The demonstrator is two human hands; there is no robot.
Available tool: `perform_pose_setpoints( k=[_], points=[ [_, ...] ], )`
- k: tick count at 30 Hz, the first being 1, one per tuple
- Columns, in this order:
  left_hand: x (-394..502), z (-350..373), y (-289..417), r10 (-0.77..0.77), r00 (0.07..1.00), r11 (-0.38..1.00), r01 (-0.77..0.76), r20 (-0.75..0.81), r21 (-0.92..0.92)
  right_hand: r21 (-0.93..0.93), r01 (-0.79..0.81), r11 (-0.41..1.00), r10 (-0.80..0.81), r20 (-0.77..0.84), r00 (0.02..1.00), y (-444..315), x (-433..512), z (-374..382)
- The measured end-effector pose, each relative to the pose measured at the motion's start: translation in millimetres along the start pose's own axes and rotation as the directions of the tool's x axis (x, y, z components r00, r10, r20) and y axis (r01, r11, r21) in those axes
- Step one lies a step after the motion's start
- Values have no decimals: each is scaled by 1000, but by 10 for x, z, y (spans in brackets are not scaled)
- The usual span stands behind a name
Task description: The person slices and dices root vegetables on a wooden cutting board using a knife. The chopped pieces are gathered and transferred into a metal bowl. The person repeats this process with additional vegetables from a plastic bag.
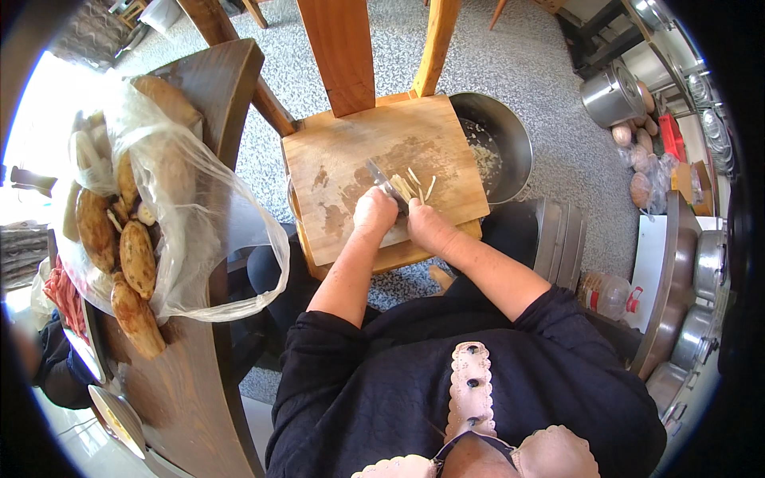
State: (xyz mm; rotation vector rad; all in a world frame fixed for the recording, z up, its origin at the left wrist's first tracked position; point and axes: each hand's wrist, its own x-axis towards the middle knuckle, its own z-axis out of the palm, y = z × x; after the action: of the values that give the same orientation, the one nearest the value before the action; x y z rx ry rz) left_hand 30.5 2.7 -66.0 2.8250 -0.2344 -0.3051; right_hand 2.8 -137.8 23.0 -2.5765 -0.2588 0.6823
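A wooden cutting board (388,131) lies on the seat of a wooden chair before me. My right hand (431,228) is closed around the handle of a kitchen knife (378,173), whose blade angles up and left across the board. Pale cut vegetable strips (403,186) lie just right of the blade, with a few scattered beyond. On the other side of the blade, my left hand (375,211) is curled low against the board; whatever is under its fingers is hidden. Damp patches darken the wood around both hands.
Beside the chair stands a deep metal pot (515,152) with chopped pale pieces inside. Brown lotus roots (137,257) and a plastic bag (197,239) rest on the wooden table (179,394) at left. Beyond them are raw meat strips (64,299) and another person's dark sleeve (63,364).
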Motion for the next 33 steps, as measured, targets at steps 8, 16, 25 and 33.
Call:
perform_pose_setpoints(
  k=[8,16,25,33],
  points=[
    [-305,-683,12,-404,877,413,430,261,-803,63,41,997,-34,-103,994,-16,-183,-199],
    [-207,-558,65,-468,845,657,528,257,-539,-133,54,990,-54,4,999,-274,-273,-247],
    [-163,-545,158,-552,774,627,630,310,-458,-118,-43,992,55,97,994,-280,-71,-249],
    [-175,-562,187,-572,764,612,640,299,-465,-149,20,989,-16,27,999,-138,-92,-98]
  ],
)
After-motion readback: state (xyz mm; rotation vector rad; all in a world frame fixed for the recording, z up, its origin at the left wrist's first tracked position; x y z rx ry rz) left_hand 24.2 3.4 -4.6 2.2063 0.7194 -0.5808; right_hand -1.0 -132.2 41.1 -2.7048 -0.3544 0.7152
